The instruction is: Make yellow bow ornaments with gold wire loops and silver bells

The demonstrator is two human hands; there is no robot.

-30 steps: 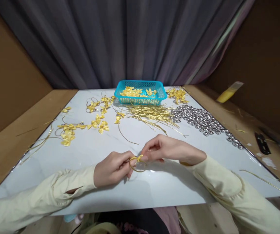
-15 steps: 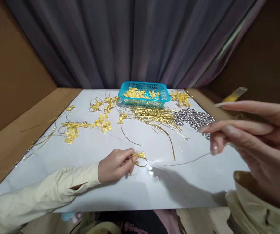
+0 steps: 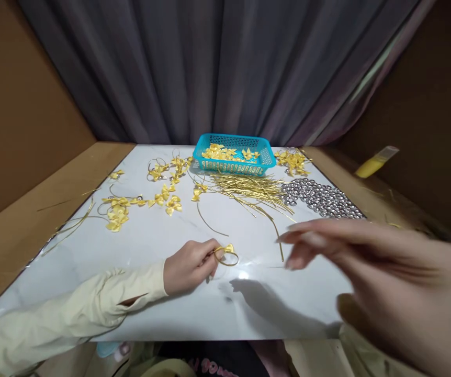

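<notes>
While pinching bow and cord loop in left hand, seems mid-tying. Cannot tell grip of blurred right hand; calls next for fine pinch on cord loop.

Reading check, live | pink lettering on the dark cloth down at the bottom edge: cut off and blurred, can't make out a word | nothing else legible in view
</notes>
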